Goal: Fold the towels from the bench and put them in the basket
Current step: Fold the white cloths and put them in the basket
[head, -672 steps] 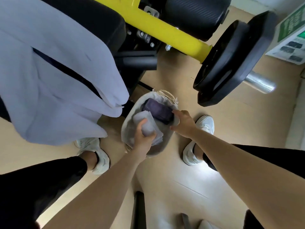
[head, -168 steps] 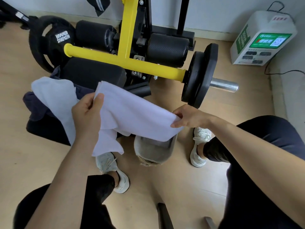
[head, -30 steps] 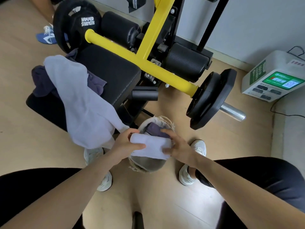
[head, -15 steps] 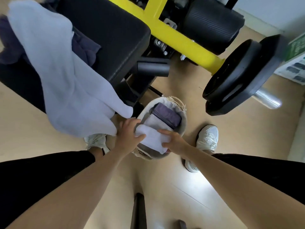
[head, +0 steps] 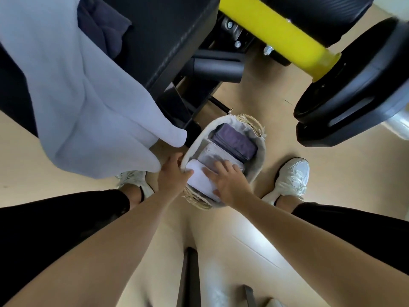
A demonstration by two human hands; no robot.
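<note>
1. Compared with half a second earlier, the white folded towel (head: pixel 200 181) is seated lower, at the near end of the basket (head: pixel 260 156). The right hand (head: pixel 230 182) has moved from the towel's edge onto its top.
2. The basket is oval, woven of pale straw with a looped handle and lined with light cloth. It stands on the wooden floor (head: pixel 332 207) between two white shoes (head: pixel 292 178).
3. Three folded towels are packed side by side in it. The purple towel (head: pixel 234 140) is farthest, the grey towel (head: pixel 212 155) is in the middle, and the white one is nearest.
4. A pale unfolded towel (head: pixel 88 96) is draped in soft folds over the black padded bench (head: pixel 163 29), with a dark towel (head: pixel 101 25) beside it.
5. The right hand is laid flat, fingers straight and spread, pressing the white towel, with the fingertips reaching the grey one.
6. The left hand (head: pixel 172 176) straddles the basket's near-left rim. Its thumb is inside against the white towel's edge and its fingers are outside. Whether the rim is clamped cannot be told.
</note>
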